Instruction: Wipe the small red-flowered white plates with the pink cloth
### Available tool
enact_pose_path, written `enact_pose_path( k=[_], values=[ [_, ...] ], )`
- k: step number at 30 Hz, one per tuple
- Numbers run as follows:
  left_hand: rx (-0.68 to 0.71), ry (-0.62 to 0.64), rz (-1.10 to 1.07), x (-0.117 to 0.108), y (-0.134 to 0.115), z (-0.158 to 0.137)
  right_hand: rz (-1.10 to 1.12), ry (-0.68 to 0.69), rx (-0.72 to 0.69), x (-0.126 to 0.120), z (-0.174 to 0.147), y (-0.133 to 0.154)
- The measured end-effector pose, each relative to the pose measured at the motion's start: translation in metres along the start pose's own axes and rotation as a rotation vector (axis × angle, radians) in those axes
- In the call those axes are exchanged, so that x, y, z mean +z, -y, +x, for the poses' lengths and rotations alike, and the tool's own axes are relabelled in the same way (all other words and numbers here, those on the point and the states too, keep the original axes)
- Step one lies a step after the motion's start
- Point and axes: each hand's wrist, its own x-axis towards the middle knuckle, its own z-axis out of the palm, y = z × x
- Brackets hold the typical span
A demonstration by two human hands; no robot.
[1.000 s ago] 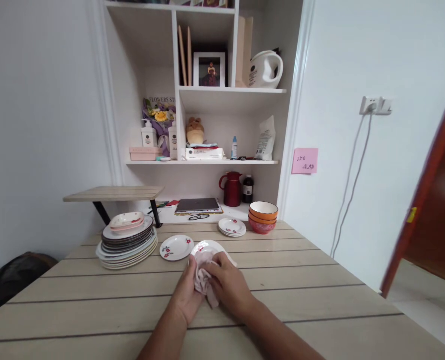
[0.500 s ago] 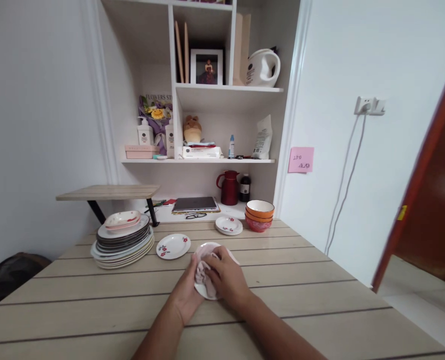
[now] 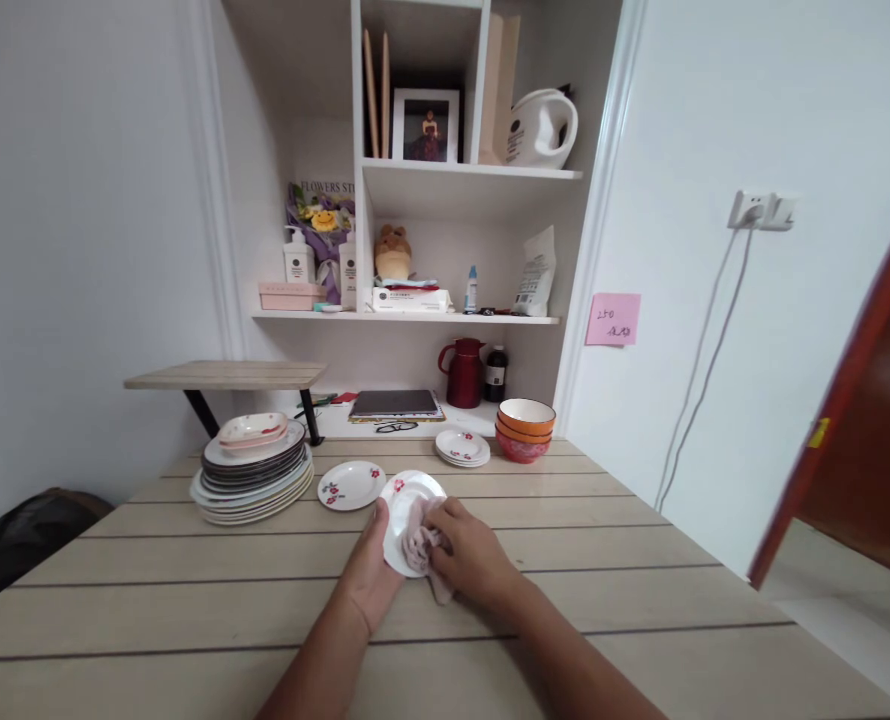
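Note:
My left hand (image 3: 374,566) grips a small white plate (image 3: 398,505) by its left edge, with the thumb on the rim. The plate is tilted up toward me and shows a red flower near its top. Bunched in my right hand (image 3: 469,548) is a pale pink cloth (image 3: 419,545), pressed against the lower right of the plate's face. One end of the cloth hangs below the plate. Just beyond my left hand, a flowered white plate (image 3: 352,484) lies flat on the wooden table (image 3: 212,600).
At the left stands a stack of plates (image 3: 254,490) topped by small dishes (image 3: 253,430), near a raised wooden stand (image 3: 224,375). Farther back are a few small plates (image 3: 463,447) and stacked bowls (image 3: 526,432). A red jug (image 3: 464,374) and a laptop (image 3: 394,403) are behind.
The plate has turned more upright, uncovering its flower. My right hand has slid the cloth toward the plate's lower right, and a cloth end now hangs down. The view has shifted slightly.

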Motion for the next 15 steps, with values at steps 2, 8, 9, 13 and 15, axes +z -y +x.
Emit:
enact_pose_path(
  k=[2, 8, 9, 13, 15],
  values=[
    [-0.039, -0.003, 0.034, 0.001, 0.0, -0.001, 0.011, 0.015, -0.045, 0.0, -0.001, 0.004],
    [-0.053, -0.05, 0.105, 0.005, 0.01, -0.001, 0.06, -0.134, -0.003, 0.003, 0.004, 0.012],
    [-0.048, -0.058, 0.113, 0.006, 0.012, -0.001, 0.056, -0.174, 0.028, 0.003, 0.005, 0.011],
    [0.001, -0.076, 0.104, 0.01, 0.015, -0.002, -0.019, -0.239, 0.157, 0.0, 0.008, 0.002],
    [0.039, -0.088, 0.083, 0.011, 0.014, -0.002, -0.067, -0.196, 0.197, -0.002, 0.007, -0.004]
  ],
)
